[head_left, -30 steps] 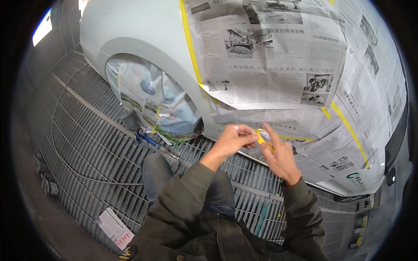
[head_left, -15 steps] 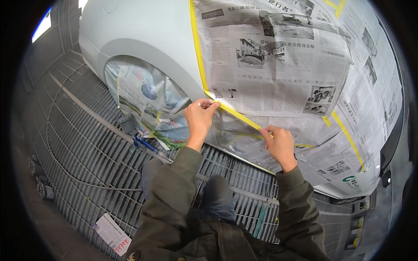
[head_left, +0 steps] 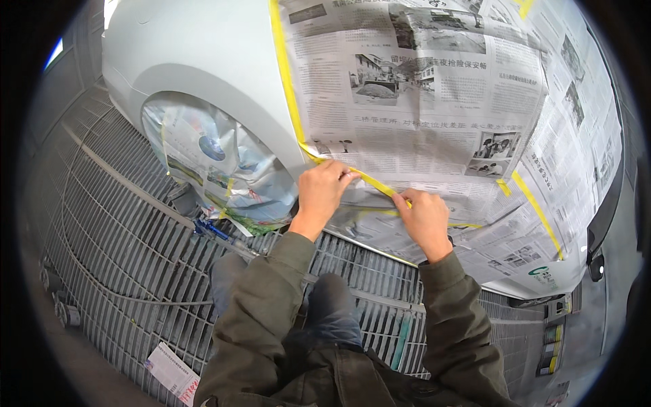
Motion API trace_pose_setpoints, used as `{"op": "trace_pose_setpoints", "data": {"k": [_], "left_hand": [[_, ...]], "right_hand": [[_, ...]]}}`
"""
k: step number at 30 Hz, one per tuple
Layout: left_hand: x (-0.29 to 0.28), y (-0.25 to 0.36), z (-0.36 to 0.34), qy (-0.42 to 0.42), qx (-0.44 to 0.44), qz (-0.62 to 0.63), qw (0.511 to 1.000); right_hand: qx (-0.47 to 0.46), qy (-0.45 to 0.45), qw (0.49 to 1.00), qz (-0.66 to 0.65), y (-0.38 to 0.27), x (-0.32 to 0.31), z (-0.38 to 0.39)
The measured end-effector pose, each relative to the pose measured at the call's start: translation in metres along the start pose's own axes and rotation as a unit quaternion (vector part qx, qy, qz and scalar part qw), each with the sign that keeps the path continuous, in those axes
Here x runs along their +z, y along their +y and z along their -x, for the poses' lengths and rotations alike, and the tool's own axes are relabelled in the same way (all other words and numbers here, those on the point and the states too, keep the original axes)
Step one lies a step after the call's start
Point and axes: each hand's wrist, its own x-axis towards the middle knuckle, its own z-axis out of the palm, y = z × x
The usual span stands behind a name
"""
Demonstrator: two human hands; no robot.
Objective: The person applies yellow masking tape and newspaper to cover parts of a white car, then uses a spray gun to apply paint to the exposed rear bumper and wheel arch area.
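A strip of yellow masking tape runs along the lower edge of a newspaper sheet on the side of a white car. My left hand is closed, its thumb and fingertips pinched at the tape near the sheet's lower left corner. Farther right along the same strip, my right hand pinches the tape between thumb and fingers. A short taut stretch shows between the two hands. Another yellow tape line follows the sheet's left edge beside the bare white fender.
Printed plastic film covers the wheel, left of my hands. A blue spray gun lies below it by the floor grating, where a hose curves. A printed paper lies lower left. More newspaper covers the car's right side.
My left hand has slid rightward along the tape, so the hands are closer together. The whole view has shifted slightly, moving the car leftward in the picture.
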Motion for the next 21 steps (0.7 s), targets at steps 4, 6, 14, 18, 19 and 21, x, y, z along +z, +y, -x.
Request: {"op": "trace_pose_setpoints", "data": {"k": [4, 6, 14, 18, 19, 21], "left_hand": [[0.010, 0.007, -0.001, -0.036, -0.012, 0.020, 0.999], [0.014, 0.011, 0.001, -0.029, -0.021, 0.030, 0.999], [0.027, 0.022, 0.012, 0.028, -0.043, 0.046, 0.998], [0.028, 0.019, 0.016, 0.046, -0.033, 0.039, 0.998], [0.028, 0.018, 0.018, 0.041, -0.035, 0.038, 0.998], [0.029, 0.019, 0.020, 0.037, -0.039, 0.038, 0.998]], "right_hand": [[-0.041, -0.020, 0.999, -0.002, 0.004, -0.002, 0.000], [-0.090, -0.031, 0.995, 0.019, 0.000, -0.019, 0.009], [-0.128, -0.032, 0.964, 0.229, 0.058, -0.125, 0.048], [-0.099, 0.078, 0.967, 0.223, 0.081, -0.147, 0.023], [-0.089, 0.080, 0.968, 0.220, 0.082, -0.146, 0.018], [-0.070, 0.087, 0.970, 0.216, 0.086, -0.139, 0.010]]}}
